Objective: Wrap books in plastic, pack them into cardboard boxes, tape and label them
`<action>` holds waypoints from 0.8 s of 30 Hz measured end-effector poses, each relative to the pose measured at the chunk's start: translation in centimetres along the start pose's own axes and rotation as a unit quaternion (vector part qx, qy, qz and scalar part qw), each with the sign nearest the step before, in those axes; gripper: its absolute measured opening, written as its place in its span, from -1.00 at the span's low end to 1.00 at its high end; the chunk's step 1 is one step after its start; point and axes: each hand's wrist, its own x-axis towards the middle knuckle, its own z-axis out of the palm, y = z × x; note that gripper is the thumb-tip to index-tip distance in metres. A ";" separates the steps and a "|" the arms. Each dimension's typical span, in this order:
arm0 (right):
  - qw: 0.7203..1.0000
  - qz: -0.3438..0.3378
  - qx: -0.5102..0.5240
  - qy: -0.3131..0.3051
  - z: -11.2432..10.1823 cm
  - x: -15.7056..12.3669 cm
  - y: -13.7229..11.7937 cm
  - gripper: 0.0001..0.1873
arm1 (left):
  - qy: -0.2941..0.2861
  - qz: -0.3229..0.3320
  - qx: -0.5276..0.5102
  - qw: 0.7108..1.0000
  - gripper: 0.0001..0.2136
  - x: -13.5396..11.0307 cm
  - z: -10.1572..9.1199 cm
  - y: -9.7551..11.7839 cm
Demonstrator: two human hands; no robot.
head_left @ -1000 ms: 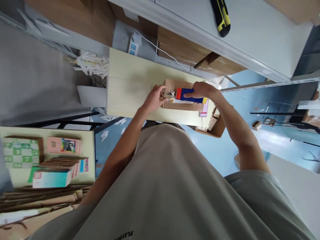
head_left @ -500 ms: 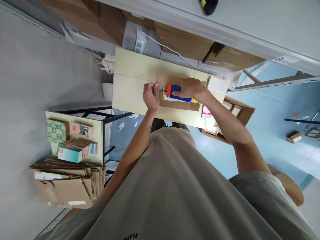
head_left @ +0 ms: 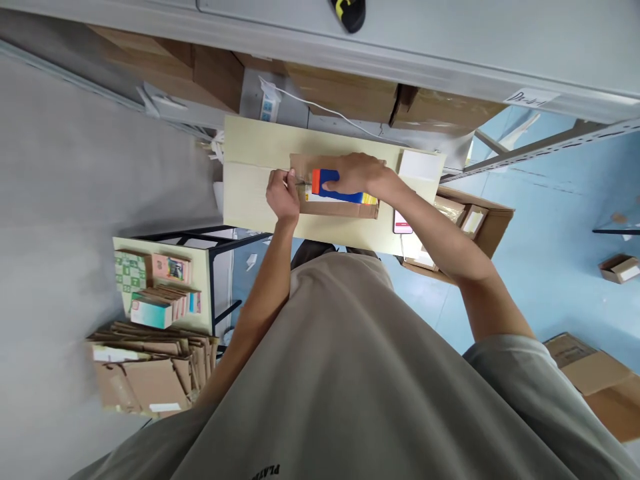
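A small brown cardboard box (head_left: 340,208) lies on the pale yellow tabletop (head_left: 250,190) in front of me. Over its middle is a block-shaped blue item (head_left: 345,195) with an orange-red end; its exact kind is unclear. Along its near side runs a white strip with yellow patches (head_left: 320,197). My right hand (head_left: 354,175) is closed over the blue item from above, thumb on its top. At the box's left end, my left hand (head_left: 283,195) pinches the cardboard edge, its fingers partly hidden.
A phone (head_left: 403,221) with a cable lies right of the box, near a white sheet (head_left: 419,165). Larger cartons (head_left: 345,83) stand behind the table. An open carton (head_left: 490,230) is at the right; flattened cardboard (head_left: 150,373) and a side table with small boxes (head_left: 150,310) are at the left.
The view has shifted, so table, box and both hands appear further left. Both hands keep their hold, with little change relative to the box.
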 end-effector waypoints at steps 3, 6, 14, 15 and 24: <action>0.992 -0.065 -0.087 -0.067 -1.6 -1.5 3.0 -0.08 | -0.004 0.005 0.008 1.000 -0.62 0.0 0.0 -0.2; 0.986 -0.034 -0.122 -0.108 -4.3 -3.6 8.2 -0.20 | -0.002 0.008 0.014 1.000 -0.61 0.0 0.0 -0.1; 0.970 0.067 -0.120 -0.201 -7.5 -5.9 19.1 -0.18 | 0.011 0.006 0.046 0.999 -0.59 0.1 -0.1 0.6; 0.969 0.069 -0.123 -0.203 -6.9 -5.3 19.5 -0.18 | 0.011 0.004 0.049 0.999 -0.61 0.2 -0.1 0.6; 0.980 0.082 -0.121 -0.136 -0.5 -1.4 19.6 -0.12 | 0.017 0.003 0.065 0.998 -0.71 0.4 0.3 -0.8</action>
